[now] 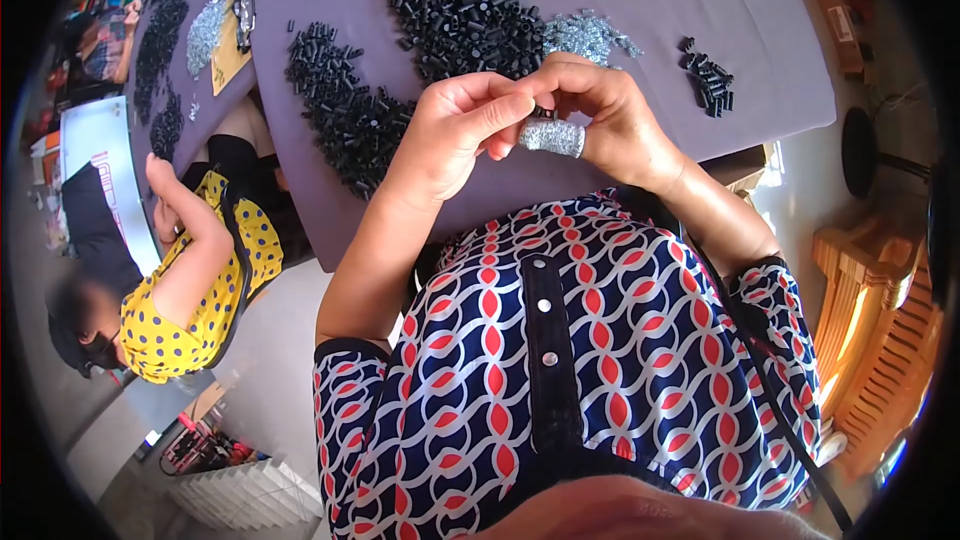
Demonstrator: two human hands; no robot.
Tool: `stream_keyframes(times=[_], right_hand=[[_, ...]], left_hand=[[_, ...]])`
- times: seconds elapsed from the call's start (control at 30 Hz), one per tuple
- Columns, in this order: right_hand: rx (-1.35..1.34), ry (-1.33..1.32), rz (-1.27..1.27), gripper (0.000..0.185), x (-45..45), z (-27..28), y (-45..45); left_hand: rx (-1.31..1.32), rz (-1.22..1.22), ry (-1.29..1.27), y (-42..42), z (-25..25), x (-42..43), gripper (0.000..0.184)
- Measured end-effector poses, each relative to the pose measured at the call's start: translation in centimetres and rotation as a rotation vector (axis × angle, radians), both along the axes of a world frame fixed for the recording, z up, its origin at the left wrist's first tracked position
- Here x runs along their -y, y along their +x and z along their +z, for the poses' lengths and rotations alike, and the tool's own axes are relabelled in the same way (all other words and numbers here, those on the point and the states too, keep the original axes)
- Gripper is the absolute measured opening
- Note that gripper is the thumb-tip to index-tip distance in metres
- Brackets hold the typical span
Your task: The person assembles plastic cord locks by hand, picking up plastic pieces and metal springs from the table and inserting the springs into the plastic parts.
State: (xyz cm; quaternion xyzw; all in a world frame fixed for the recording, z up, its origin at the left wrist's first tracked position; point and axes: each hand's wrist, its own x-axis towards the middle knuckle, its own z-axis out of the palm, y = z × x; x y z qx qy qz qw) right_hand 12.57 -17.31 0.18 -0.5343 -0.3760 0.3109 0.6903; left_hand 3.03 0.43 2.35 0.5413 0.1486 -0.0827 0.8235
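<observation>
Hands meet near tabletop's near edge, L hand at abt 9 o'clock of the joint grip, R hand at abt 3. Both appear to pinch w/ fingertips drawn in on a small black piece btwn them; mostly hidden, so can't tell its long axis or which hand bears most of the hold. Silvery wrap rings what looks like R thumb, just below the piece, long axis approx 9-to-3.

Key relation: clear pcs pile lies at abt 1 o'clock from the grip, just past R knuckles in view, so R hand is nearer. Main heap of black tubular pcs sits at approx 11 o'clock, its near end close to both hands. Curved band of black tubular pcs is at abt 9, L side nearer, partly behind L wrist. Small black cluster stands apart at just under 3 o'clock, R hand nearer; its tubes point various ways.
</observation>
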Motion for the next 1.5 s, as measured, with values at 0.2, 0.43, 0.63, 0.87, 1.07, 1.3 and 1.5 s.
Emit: stream_keyframes(times=[0.2, 0.43, 0.63, 0.87, 1.07, 1.3, 1.5], right_hand=[[-0.022, -0.111, 0.094, 0.036, 0.2, 0.8, 0.1], [-0.205, -0.083, 0.222, 0.035, 0.0, 0.2, 0.7], [-0.018, -0.086, 0.085, 0.04, 0.1, -0.3, -0.3], [0.326, -0.131, 0.112, 0.031, 0.1, 0.1, -1.2], [0.088, -0.195, 0.214, 0.029, 0.2, 0.6, -1.3], [-0.003, -0.208, 0.187, 0.025, 0.7, 0.0, -2.3], [-0.252, -0.159, 0.233, 0.024, 0.4, -1.9, -1.3]], left_hand=[[-0.014, -0.088, -0.035, -0.3, -0.4, -1.6, 0.02], [-0.01, -0.202, 0.039, -0.1, -0.3, -1.8, 0.02], [-0.031, 0.014, -0.129, -1.4, -1.8, -0.1, 0.022], [-0.104, -0.104, -0.07, -3.2, -2.6, -0.7, 0.015], [-0.068, -0.138, -0.204, -3.0, -1.8, 0.0, 0.02], [-0.07, -0.176, -0.213, -3.8, -2.5, 0.7, 0.023], [-0.068, -0.053, -0.095, -3.1, -4.5, 1.4, 0.018]])
